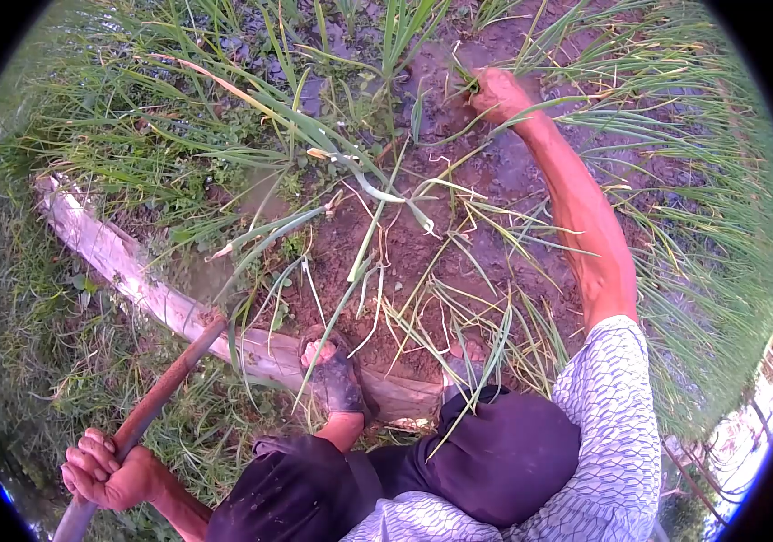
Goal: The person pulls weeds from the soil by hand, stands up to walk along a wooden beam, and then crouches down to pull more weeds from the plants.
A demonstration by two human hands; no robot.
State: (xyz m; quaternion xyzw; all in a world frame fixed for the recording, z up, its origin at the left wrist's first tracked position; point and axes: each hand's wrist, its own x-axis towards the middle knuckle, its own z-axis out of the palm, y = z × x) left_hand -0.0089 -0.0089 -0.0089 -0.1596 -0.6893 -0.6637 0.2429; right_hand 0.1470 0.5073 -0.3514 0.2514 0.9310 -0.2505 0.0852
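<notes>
At the lower left my left hand (108,471) is wrapped round a rusty, reddish-brown handle (165,390), which slants up to a log; the tool's far end is hard to make out. My right arm stretches to the top, where my right hand (497,94) is closed on a small bunch of green weeds (470,81) over wet mud. Between my hands, loose long-leaved green plants (373,185) with pale lower ends lie across the brown soil (337,239).
A pale log (147,285) curves from the left to my muddy feet (337,384). Dense green stalks (702,235) stand at the right, low weeds (151,144) at the left. Metal rods (702,470) show at the lower right.
</notes>
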